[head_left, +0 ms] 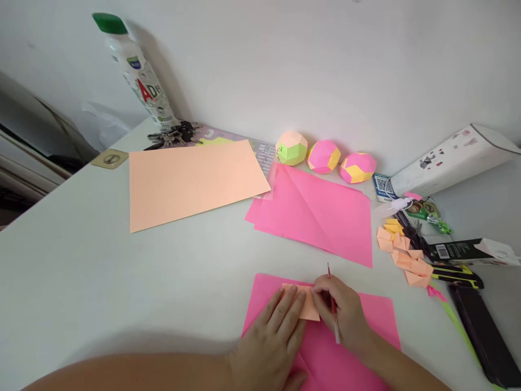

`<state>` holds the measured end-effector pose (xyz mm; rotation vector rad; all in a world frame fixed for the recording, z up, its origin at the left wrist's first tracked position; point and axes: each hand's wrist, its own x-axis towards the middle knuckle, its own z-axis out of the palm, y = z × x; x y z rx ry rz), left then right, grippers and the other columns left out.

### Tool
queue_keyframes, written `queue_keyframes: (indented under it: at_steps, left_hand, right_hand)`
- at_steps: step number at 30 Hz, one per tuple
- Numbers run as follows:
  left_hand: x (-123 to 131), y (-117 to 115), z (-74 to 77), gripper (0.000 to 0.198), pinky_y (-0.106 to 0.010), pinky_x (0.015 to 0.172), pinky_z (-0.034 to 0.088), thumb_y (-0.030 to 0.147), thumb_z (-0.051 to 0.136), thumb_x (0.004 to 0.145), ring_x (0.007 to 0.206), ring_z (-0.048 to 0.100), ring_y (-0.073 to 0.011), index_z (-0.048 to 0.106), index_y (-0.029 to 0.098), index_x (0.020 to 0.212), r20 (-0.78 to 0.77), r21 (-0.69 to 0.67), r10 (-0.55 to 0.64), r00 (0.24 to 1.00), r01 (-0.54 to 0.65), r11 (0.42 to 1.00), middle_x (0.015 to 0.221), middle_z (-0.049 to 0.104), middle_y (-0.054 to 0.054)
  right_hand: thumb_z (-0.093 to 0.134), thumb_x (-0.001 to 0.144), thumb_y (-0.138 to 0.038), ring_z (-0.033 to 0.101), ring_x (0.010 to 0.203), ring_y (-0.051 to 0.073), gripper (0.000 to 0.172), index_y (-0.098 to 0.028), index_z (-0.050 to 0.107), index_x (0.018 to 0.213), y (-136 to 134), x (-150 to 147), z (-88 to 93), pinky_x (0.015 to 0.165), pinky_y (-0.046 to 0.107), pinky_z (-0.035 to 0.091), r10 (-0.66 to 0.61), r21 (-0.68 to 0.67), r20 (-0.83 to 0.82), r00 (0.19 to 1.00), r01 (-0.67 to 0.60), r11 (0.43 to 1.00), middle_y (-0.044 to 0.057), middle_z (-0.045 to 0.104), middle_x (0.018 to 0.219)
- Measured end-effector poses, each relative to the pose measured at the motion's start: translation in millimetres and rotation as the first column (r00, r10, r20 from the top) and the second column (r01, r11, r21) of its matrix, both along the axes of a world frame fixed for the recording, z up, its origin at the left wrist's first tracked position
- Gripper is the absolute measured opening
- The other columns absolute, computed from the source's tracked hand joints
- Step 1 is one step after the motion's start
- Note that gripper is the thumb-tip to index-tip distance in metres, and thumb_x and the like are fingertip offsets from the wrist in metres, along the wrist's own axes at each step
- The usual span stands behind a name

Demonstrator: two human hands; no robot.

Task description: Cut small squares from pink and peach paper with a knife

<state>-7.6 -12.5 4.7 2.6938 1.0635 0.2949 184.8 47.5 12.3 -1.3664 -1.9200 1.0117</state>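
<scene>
My left hand (273, 336) lies flat with fingers stretched out, pressing a small folded orange paper piece (309, 305) onto a pink sheet (378, 315) at the table's near edge. My right hand (344, 315) is closed round a thin red pen (332, 304), its lower end at the orange piece's right edge.
A large orange sheet (191, 179) and a creased pink sheet (321, 214) lie further back. Three paper polyhedra (323, 156) stand by the wall. A white bottle with a green cap (134, 70), keys (173, 134), folded orange units (402, 255), a utility knife (456, 273) and boxes (456, 157) lie around.
</scene>
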Motion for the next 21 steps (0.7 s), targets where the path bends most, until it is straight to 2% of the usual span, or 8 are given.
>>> queue_keyframes:
  at_steps: [3,5,8,11,13,16,21]
  left_hand:
    - [1.3,-3.5,-7.0,0.066,-0.049,0.112,0.023,0.048,0.047,0.086,0.138,0.023,-0.0384,0.042,0.003,0.133,0.045,0.034,0.063,0.997,-0.064,0.997,0.146,0.034,-0.023]
    - [2.5,-5.7,-11.2,0.052,-0.05,0.109,0.028,0.043,0.05,0.085,0.138,0.024,-0.0381,0.05,0.006,0.122,0.118,0.076,0.107,0.987,-0.116,0.99,0.141,0.042,-0.022]
    - [3.2,-6.3,-13.2,0.04,-0.053,0.108,0.03,0.038,0.051,0.086,0.137,0.026,-0.0384,0.053,0.009,0.114,0.184,0.135,0.118,0.976,-0.145,0.98,0.134,0.049,-0.022]
    - [2.2,-3.4,-10.0,0.056,-0.049,0.109,0.027,0.041,0.046,0.088,0.136,0.029,-0.0382,0.045,0.003,0.13,0.097,0.134,0.096,0.991,-0.109,0.985,0.136,0.047,-0.022]
    - [1.4,-0.7,-7.1,0.065,-0.046,0.11,0.025,0.046,0.041,0.089,0.133,0.032,-0.0382,0.041,0.0,0.135,0.037,0.112,0.08,0.996,-0.083,0.99,0.138,0.045,-0.022]
    - [1.0,2.2,-4.1,0.066,-0.045,0.11,0.022,0.05,0.038,0.09,0.129,0.037,-0.0388,0.045,-0.001,0.132,0.023,0.127,0.083,0.996,-0.086,0.988,0.137,0.047,-0.02]
    - [1.4,3.2,-3.9,0.065,-0.045,0.112,0.016,0.051,0.036,0.091,0.129,0.037,-0.0376,0.049,0.001,0.13,0.03,0.164,0.109,0.994,-0.113,0.98,0.136,0.049,-0.018]
  right_hand:
    - [0.049,0.089,-0.025,0.049,0.058,0.016,0.017,-0.025,0.06,0.076,0.0,3.3,-3.1,0.052,0.029,0.043,0.001,-0.041,-0.027,1.0,-0.002,0.999,0.002,0.055,0.064]
    - [0.048,0.09,-0.026,0.048,0.054,0.015,0.019,-0.025,0.06,0.075,1.1,4.1,-2.0,0.05,0.028,0.043,0.018,-0.062,-0.026,0.999,-0.02,0.998,0.001,0.052,0.061]
    - [0.046,0.091,-0.024,0.045,0.05,0.014,0.021,-0.025,0.058,0.075,2.4,4.1,3.3,0.048,0.027,0.041,0.066,-0.105,-0.02,0.998,-0.068,0.992,0.0,0.049,0.058]
    - [0.041,0.092,-0.02,0.038,0.045,0.012,0.023,-0.024,0.055,0.074,2.3,4.5,7.7,0.045,0.026,0.036,0.116,-0.17,-0.019,0.993,-0.117,0.978,-0.003,0.044,0.054]
    - [0.039,0.092,-0.017,0.035,0.044,0.011,0.024,-0.023,0.054,0.074,2.2,5.5,8.3,0.045,0.026,0.033,0.16,-0.165,0.016,0.987,-0.156,0.974,-0.003,0.041,0.055]
    - [0.037,0.091,-0.014,0.034,0.046,0.011,0.025,-0.022,0.054,0.075,2.8,6.7,6.7,0.045,0.025,0.031,0.214,-0.096,0.107,0.971,-0.204,0.974,-0.003,0.041,0.058]
    - [0.039,0.089,-0.01,0.037,0.051,0.012,0.024,-0.022,0.055,0.075,3.6,6.8,4.2,0.046,0.025,0.031,0.234,0.042,0.202,0.951,-0.247,0.968,-0.001,0.044,0.062]
